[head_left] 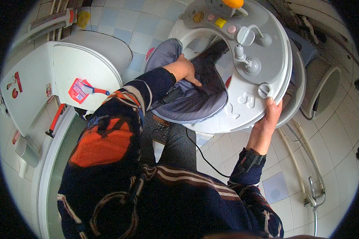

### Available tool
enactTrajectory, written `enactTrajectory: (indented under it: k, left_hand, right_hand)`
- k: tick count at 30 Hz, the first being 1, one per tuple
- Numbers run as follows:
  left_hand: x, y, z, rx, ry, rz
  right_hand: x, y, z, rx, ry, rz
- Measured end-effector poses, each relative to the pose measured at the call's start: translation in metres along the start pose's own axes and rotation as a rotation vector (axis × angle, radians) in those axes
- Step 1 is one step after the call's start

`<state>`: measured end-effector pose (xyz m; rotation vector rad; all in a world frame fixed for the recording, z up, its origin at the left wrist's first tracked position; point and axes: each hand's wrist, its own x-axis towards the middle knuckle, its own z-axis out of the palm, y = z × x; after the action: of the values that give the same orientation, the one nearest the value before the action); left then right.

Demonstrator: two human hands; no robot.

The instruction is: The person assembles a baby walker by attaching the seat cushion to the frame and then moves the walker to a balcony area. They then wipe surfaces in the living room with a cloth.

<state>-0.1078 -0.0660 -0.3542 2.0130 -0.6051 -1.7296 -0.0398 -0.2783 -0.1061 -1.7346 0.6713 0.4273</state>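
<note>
— While the right hand (pixel 269 119) is clamped on the rim of the lid (pixel 263 59), thumb on top and fingers under, what matters most?

— Holding the lid tilted up and steady. It is wide and grey, with knobs (pixel 245 36) and a tap-like fitting sticking up, so I judge it top-heavy; the grip sits at its near edge, and a firmer hold further round might keep it from swinging down on the other arm.

— And the left hand (pixel 185 69)?

— It lies in the drum opening (pixel 187 36), fingers apart and flat on the grey cloth (pixel 195 99), pressing rather than pinching. The cloth bulges out over the tub's front rim, with a darker piece (pixel 213 63) beside it.

— So how to do it well?

— Push the bulging part inward from the rim and keep the sleeve clear of the lid's edge. A thin black cable (pixel 203 157) hangs below; I would mind it does not snag. A white toilet lid (pixel 83 71) stands close on the left, so elbow room is tight.
</note>
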Motion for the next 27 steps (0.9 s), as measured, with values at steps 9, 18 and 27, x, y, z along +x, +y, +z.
enactTrajectory:
  k: [9,18,27]
  left_hand:
    - [0.019,0.0,0.005,-0.361,0.055,0.261]
    - [-0.048,-0.005,0.021,-1.716,0.144,0.273]
    - [-0.091,-0.032,0.029,-0.928,0.172,0.524]
  right_hand:
    - [0.004,0.003,0.001,0.04,-0.024,-0.023]
    - [0.005,0.001,0.002,-0.033,-0.023,-0.026]
    - [0.005,0.001,0.0,0.044,-0.03,-0.027]
